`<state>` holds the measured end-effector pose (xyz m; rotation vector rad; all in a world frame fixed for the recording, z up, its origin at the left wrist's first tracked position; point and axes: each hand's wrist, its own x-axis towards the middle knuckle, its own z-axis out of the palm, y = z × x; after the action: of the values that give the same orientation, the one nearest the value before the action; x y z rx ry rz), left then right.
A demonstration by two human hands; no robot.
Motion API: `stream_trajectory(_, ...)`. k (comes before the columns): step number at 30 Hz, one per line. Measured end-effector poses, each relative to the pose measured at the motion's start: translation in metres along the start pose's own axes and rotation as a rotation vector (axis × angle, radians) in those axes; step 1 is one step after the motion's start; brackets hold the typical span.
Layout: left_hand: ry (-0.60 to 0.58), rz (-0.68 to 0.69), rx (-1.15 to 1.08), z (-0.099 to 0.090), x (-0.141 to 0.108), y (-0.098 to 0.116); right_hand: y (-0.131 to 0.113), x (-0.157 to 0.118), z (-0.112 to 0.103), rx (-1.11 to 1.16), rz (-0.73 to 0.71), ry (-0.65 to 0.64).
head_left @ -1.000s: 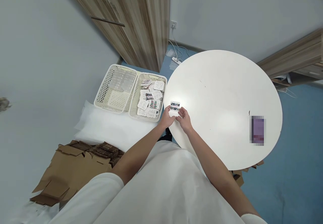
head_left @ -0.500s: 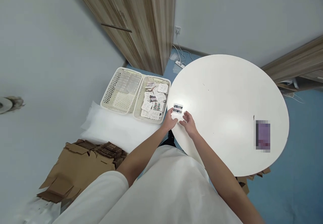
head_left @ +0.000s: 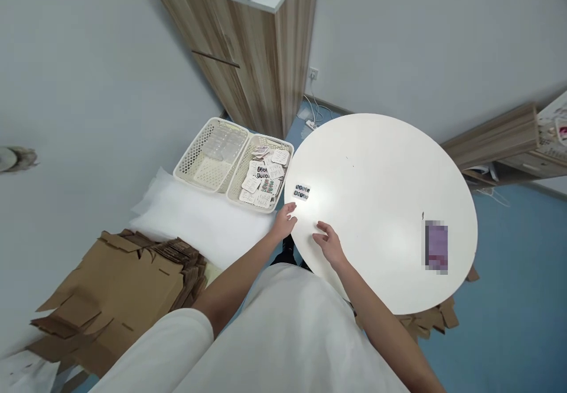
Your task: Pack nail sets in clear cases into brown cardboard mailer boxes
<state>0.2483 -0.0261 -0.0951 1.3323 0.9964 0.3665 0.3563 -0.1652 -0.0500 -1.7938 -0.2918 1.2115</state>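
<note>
A small white card with two rows of dark, nail-shaped pieces lies flat near the left edge of the round white table. Just below it is my left hand, open at the table's rim, with thumb and fingers apart and the fingertips close to the card. My right hand hovers over the table to the right, its fingers spread and nothing in them. Left of the table, a cream basket holds many similar cards, some showing rows of coloured pieces, others printed text.
A second cream basket with clear plastic pieces adjoins the first. White foam sheets and flattened cardboard boxes lie to the left. A blurred purple item rests on the table's right side. Behind stands a wooden cabinet.
Both hands have drawn back from the card toward my body and moved farther apart. The card now lies free on the table. The view has shifted slightly.
</note>
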Motion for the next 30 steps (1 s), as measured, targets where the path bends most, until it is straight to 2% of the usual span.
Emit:
stream_trajectory(4, 0.02, -0.04, 0.031, 0.006, -0.037, -0.013, 0.011, -0.019, -0.019, -0.059, -0.018, -0.051)
stream_trajectory(10, 0.046, -0.096, 0.131, 0.013, -0.091, -0.03, 0.034, -0.039, -0.039, -0.018, -0.048, -0.124)
stream_trajectory(15, 0.089, -0.129, 0.211, 0.01, -0.128, -0.033, 0.05, -0.051, -0.04, -0.01, -0.026, -0.191)
stream_trajectory(19, 0.108, -0.125, 0.277, -0.001, -0.149, -0.034, 0.05, -0.051, -0.033, -0.053, -0.031, -0.276)
stream_trajectory(22, 0.093, -0.119, 0.332, -0.016, -0.155, -0.032, 0.039, -0.044, -0.024, -0.091, -0.048, -0.327)
stream_trajectory(25, 0.103, -0.071, 0.329, -0.04, -0.15, -0.025, 0.02, -0.031, -0.008, -0.129, -0.073, -0.375)
stream_trajectory(27, 0.148, -0.011, 0.3, -0.063, -0.141, -0.015, 0.003, -0.02, 0.009, -0.141, -0.111, -0.413)
stream_trajectory(30, 0.211, 0.063, 0.274, -0.108, -0.121, 0.002, -0.026, 0.002, 0.045, -0.141, -0.185, -0.458)
